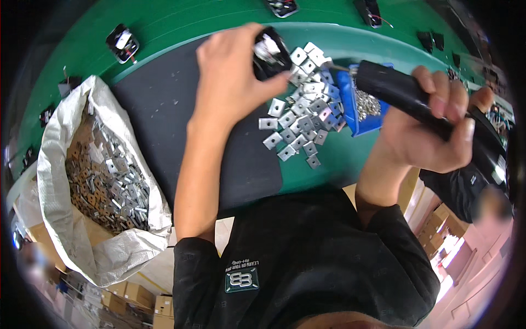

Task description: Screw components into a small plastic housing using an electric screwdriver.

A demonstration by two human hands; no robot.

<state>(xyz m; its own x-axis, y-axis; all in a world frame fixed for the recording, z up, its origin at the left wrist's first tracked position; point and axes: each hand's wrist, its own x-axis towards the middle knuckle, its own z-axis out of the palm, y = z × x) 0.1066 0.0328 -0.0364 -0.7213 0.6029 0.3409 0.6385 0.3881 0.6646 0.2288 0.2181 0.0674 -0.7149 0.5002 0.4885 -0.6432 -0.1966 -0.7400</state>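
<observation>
Matting (159,104) divides sack (55,181) of plates (112,189) from bin (346,98) of screws (366,104); hands (227,77) (433,126) grip housing (271,52), screwdriver (397,92).

Brown cartons (138,295) stand toward seven o'clock; more boxes (433,231) sit near four. A person in a dark top (453,191) shows between three and four. A green surface (192,15) curves past twelve; a black mat (156,104) lies toward ten.

One screwdriver (392,90), one tray (347,107), one sack (55,208)
</observation>
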